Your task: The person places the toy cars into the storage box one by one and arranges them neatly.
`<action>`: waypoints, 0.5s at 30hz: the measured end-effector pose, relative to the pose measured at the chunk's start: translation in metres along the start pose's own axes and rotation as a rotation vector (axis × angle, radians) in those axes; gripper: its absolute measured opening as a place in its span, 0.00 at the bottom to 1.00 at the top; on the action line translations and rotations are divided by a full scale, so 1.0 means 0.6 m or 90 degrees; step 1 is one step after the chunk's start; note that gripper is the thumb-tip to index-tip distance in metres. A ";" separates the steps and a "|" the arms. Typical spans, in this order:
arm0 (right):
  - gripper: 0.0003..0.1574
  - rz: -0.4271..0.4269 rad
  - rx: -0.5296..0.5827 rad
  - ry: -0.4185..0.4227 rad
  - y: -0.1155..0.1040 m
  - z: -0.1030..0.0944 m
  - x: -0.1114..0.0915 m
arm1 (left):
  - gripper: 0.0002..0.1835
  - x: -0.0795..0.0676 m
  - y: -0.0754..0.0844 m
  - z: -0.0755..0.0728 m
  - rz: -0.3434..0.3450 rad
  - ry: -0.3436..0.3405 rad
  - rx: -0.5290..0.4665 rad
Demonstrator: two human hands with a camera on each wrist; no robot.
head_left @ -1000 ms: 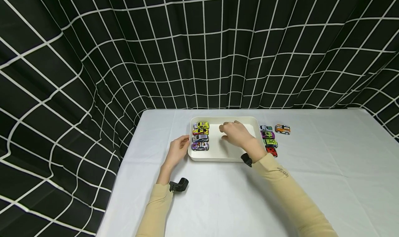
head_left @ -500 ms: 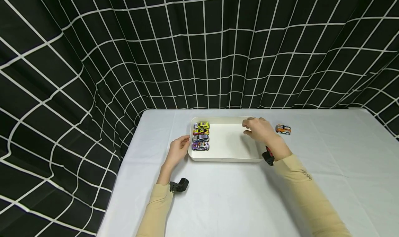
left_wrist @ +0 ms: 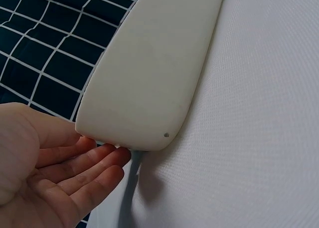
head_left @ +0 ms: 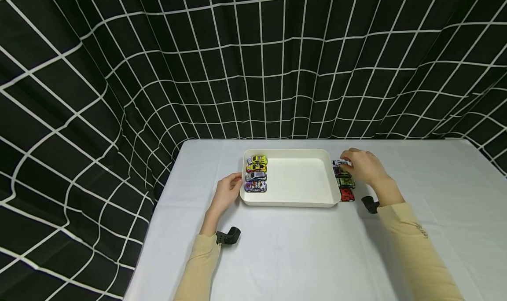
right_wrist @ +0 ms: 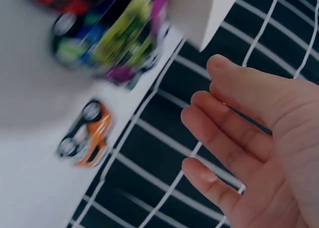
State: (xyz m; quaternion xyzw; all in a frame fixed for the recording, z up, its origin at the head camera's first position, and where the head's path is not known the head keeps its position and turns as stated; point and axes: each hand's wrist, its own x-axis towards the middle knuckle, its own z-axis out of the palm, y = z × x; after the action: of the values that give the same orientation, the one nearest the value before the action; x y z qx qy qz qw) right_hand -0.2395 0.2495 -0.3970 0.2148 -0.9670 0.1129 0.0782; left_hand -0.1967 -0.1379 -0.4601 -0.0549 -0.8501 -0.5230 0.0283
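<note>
My left hand (head_left: 227, 190) rests at the left end of a white tray (head_left: 291, 203). In the left wrist view, its loosely extended fingers (left_wrist: 102, 183) touch the tray's outer wall. My right hand (head_left: 366, 165) is over the row of toy cars just outside the tray's right end. Nothing is between its fingers in the right wrist view. That row has a white car (head_left: 341, 163), a purple-and-green car, a green car (head_left: 346, 183) and a red car (head_left: 347, 195). An orange toy car (right_wrist: 93, 133) shows in the right wrist view; the right hand hides it in the head view.
Several toy cars (head_left: 255, 176) stand in a column along the tray's inner left side, the nearest a purple car (head_left: 255, 186). A white cloth covers the table (head_left: 285, 257). A black curtain with white grid lines (head_left: 277, 72) hangs behind it.
My right hand has moved right, from above the tray, past its right wall, to the cars outside. The row came into view again as the orange car became covered. My left hand stays put.
</note>
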 end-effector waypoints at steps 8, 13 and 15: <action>0.15 0.023 0.023 0.038 0.057 0.006 -0.019 | 0.15 -0.001 0.000 0.001 0.011 0.004 0.007; 0.21 0.048 0.015 0.029 0.085 0.018 -0.025 | 0.15 -0.001 0.002 0.001 0.016 0.010 0.002; 0.24 0.070 0.014 0.012 0.093 0.023 -0.026 | 0.15 -0.001 0.002 0.001 0.019 0.010 0.002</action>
State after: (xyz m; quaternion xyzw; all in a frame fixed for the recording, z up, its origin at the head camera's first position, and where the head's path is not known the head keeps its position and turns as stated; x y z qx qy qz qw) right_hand -0.2510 0.3017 -0.4236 0.1610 -0.9753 0.1293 0.0784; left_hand -0.1960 -0.1369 -0.4596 -0.0635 -0.8497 -0.5218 0.0425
